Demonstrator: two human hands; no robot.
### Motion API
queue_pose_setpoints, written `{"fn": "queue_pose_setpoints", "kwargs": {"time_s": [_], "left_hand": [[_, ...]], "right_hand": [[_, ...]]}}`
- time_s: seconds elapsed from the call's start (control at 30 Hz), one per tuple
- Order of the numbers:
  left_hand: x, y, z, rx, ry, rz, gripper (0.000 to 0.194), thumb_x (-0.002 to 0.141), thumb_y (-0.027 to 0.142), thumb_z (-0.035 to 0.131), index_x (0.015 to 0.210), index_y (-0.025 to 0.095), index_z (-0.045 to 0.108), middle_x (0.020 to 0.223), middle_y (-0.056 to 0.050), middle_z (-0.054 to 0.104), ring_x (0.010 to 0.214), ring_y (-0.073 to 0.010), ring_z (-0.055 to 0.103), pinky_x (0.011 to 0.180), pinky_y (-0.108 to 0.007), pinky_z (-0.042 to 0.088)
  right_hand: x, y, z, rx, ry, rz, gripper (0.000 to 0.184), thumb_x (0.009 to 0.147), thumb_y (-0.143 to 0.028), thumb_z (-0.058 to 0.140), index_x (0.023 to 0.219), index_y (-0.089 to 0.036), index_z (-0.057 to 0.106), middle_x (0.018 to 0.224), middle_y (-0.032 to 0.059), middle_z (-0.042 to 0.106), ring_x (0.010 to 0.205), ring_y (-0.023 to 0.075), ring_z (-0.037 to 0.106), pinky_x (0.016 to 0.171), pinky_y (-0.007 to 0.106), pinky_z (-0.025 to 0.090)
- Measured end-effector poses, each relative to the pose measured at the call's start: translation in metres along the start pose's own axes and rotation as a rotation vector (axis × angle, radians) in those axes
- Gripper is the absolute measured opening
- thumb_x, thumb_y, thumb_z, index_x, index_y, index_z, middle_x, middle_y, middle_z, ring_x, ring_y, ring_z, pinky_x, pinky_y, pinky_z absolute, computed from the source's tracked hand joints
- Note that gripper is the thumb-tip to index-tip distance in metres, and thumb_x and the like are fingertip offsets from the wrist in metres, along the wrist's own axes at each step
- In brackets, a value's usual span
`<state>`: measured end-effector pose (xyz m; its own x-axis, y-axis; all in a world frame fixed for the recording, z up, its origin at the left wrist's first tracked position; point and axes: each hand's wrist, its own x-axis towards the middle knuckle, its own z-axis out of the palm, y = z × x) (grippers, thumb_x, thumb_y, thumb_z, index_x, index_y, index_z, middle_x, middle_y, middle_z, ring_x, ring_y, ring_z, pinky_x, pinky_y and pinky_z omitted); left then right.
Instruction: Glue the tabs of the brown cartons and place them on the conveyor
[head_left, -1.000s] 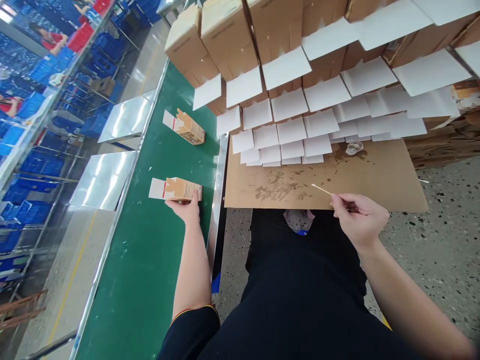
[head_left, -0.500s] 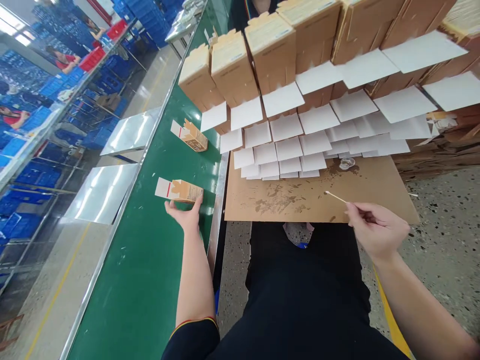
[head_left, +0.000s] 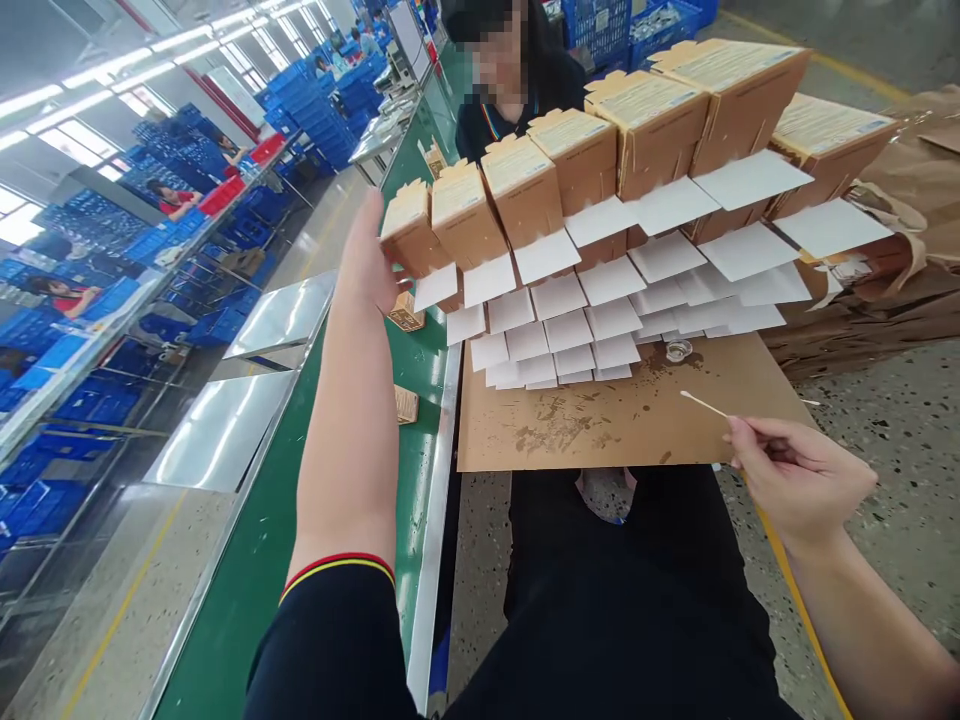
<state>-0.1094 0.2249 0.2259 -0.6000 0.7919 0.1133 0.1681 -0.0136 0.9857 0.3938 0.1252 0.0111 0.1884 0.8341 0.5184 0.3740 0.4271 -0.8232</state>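
Observation:
My left hand (head_left: pixel 369 262) is raised and stretched forward, fingers flat against the left side of the nearest brown carton (head_left: pixel 409 226) in a stepped stack of cartons with open white flaps (head_left: pixel 559 295). My right hand (head_left: pixel 795 478) is closed in a pinch on a thin cotton swab (head_left: pixel 703 403), held over the near right corner of a stained cardboard sheet (head_left: pixel 622 425). A small clear dish (head_left: pixel 678 350) sits on that sheet by the flaps. Two small cartons (head_left: pixel 406 403) lie on the green conveyor belt (head_left: pixel 255 580), partly hidden by my left arm.
A person in a dark top (head_left: pixel 517 85) sits beyond the carton stack. Metal side plates (head_left: pixel 225 430) run along the belt's left edge. Blue crates (head_left: pixel 45 500) and other workers fill the left background. Flattened brown cardboard (head_left: pixel 870 310) is piled at the right.
My left hand has let go of the small carton on the belt and risen forward to the stacked cartons. My view has tilted up. My right hand keeps hold of the swab.

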Motion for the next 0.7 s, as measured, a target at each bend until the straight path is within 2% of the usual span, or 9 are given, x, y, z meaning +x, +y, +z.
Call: {"fn": "queue_pose_setpoints", "kwargs": {"time_s": [0.1,0.17,0.3,0.37,0.4,0.47,0.57,0.63,0.7], "left_hand": [[-0.005,0.015,0.017,0.107,-0.130,-0.187,0.032,0.120,0.022,0.036,0.132,0.002,0.059,0.126,-0.007,0.071,0.142,-0.0309,0.075,0.112,-0.066,0.056],[-0.016,0.025,0.013,0.104,-0.133,-0.130,0.038,0.117,0.012,0.026,0.135,-0.004,0.056,0.133,-0.009,0.070,0.149,-0.0322,0.071,0.112,-0.070,0.052],[-0.063,0.038,-0.021,0.052,-0.032,0.069,0.036,0.107,0.033,0.056,0.135,0.012,0.068,0.138,-0.004,0.076,0.157,-0.0349,0.067,0.126,-0.069,0.051],[-0.106,0.032,-0.040,0.015,0.021,0.214,0.052,0.094,0.052,0.069,0.137,0.023,0.073,0.138,-0.001,0.078,0.160,-0.0373,0.065,0.132,-0.067,0.051],[-0.132,0.022,-0.046,0.006,0.042,0.278,0.064,0.087,0.060,0.072,0.143,0.029,0.073,0.140,0.000,0.078,0.162,-0.0387,0.063,0.133,-0.067,0.052],[-0.188,-0.012,-0.048,0.027,0.089,0.255,0.083,0.081,0.069,0.071,0.158,0.042,0.065,0.152,0.003,0.076,0.168,-0.0414,0.056,0.131,-0.069,0.057],[-0.257,-0.089,-0.033,-0.028,0.067,-0.030,0.091,0.085,0.074,0.076,0.167,0.038,0.060,0.168,-0.007,0.069,0.170,-0.0442,0.054,0.130,-0.064,0.061],[-0.285,-0.142,-0.018,-0.170,0.095,-0.217,0.089,0.083,0.066,0.087,0.163,0.033,0.064,0.171,-0.012,0.068,0.169,-0.0446,0.055,0.130,-0.062,0.061],[-0.298,-0.182,-0.007,-0.269,0.146,-0.289,0.090,0.079,0.058,0.098,0.159,0.031,0.066,0.173,-0.014,0.066,0.168,-0.0434,0.057,0.130,-0.059,0.061]], "right_hand": [[0.000,-0.004,-0.001,0.034,0.021,-0.005,0.026,0.094,-0.045,0.092,0.080,-0.024,0.086,0.061,0.0038,0.075,0.042,0.0184,0.064,0.043,0.033,0.054],[0.002,-0.007,-0.001,0.040,0.025,-0.016,0.025,0.094,-0.044,0.091,0.080,-0.025,0.086,0.062,0.0044,0.076,0.043,0.0189,0.064,0.044,0.034,0.054],[0.005,-0.020,-0.002,0.044,-0.001,-0.052,0.025,0.098,-0.042,0.089,0.080,-0.025,0.086,0.063,0.0039,0.075,0.046,0.0187,0.066,0.046,0.033,0.055],[0.001,-0.029,-0.003,0.055,-0.042,-0.052,0.025,0.100,-0.040,0.088,0.081,-0.024,0.086,0.065,0.0038,0.077,0.049,0.0179,0.068,0.049,0.032,0.057],[-0.002,-0.034,-0.003,0.067,-0.066,-0.054,0.023,0.101,-0.038,0.087,0.082,-0.024,0.087,0.066,0.0037,0.078,0.050,0.0176,0.068,0.051,0.031,0.058],[-0.014,-0.043,0.001,0.103,-0.126,-0.071,0.017,0.102,-0.031,0.087,0.086,-0.024,0.087,0.069,0.0028,0.079,0.051,0.0167,0.069,0.052,0.030,0.058],[-0.035,-0.053,0.021,0.140,-0.271,-0.106,0.017,0.103,-0.023,0.083,0.086,-0.025,0.085,0.070,0.0002,0.079,0.053,0.0148,0.069,0.053,0.027,0.057],[-0.048,-0.054,0.043,0.146,-0.392,-0.122,0.021,0.105,-0.024,0.079,0.085,-0.025,0.083,0.068,-0.0006,0.077,0.055,0.0138,0.068,0.056,0.026,0.057],[-0.059,-0.051,0.067,0.152,-0.510,-0.120,0.028,0.109,-0.029,0.075,0.082,-0.025,0.081,0.066,-0.0003,0.074,0.057,0.0138,0.066,0.059,0.026,0.056]]}}
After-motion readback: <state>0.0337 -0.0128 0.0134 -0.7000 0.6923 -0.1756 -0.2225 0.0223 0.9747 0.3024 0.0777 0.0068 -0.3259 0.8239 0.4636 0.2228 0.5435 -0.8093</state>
